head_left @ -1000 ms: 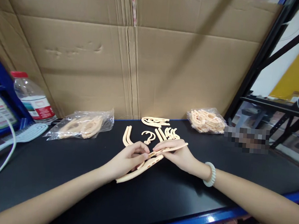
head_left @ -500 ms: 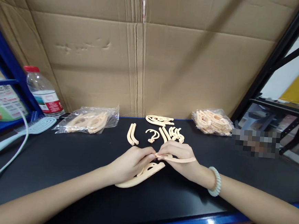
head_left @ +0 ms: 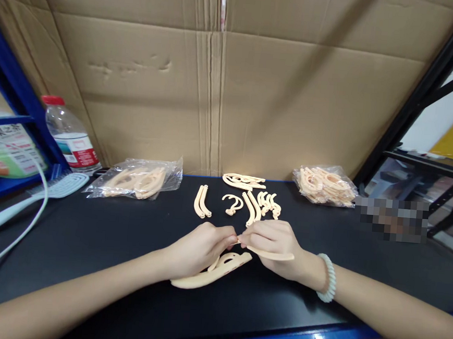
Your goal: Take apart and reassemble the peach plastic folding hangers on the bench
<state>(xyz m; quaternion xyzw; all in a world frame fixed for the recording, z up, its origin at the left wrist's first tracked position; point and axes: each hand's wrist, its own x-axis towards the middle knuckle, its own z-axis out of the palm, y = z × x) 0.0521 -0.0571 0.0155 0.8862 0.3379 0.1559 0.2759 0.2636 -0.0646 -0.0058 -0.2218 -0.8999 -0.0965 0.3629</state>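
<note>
My right hand [head_left: 273, 243] is closed around a curved beige hanger arm [head_left: 272, 254], whose far end sticks out toward the wrist. My left hand [head_left: 202, 248] is closed in a pinch, its fingertips meeting those of the right. A thin sliver of a beige hanger part shows between them; the rest is hidden by the fingers. Under my left hand is a larger curved beige hanger piece [head_left: 212, 278] with slots; I cannot tell whether the palm holds it or it rests on the table. Beyond my hands lie two hanger arms [head_left: 199, 201], two more hanger arms [head_left: 251, 208] and several small hooks [head_left: 272, 207].
At the back lie a folded beige hanger [head_left: 243, 181] and a separate hook piece [head_left: 232, 205]. Bagged hanger parts stand left [head_left: 135, 179] and right [head_left: 323, 185]. A water bottle [head_left: 72, 141], a pale blue hairbrush [head_left: 64, 185] and a white cable [head_left: 29, 227] are left. Cardboard [head_left: 138, 94] walls the back.
My right hand has turned the hanger arm slightly, so its outer end sits lower. The larger piece under my left hand appears slightly lower and further left. The view has shifted a little.
</note>
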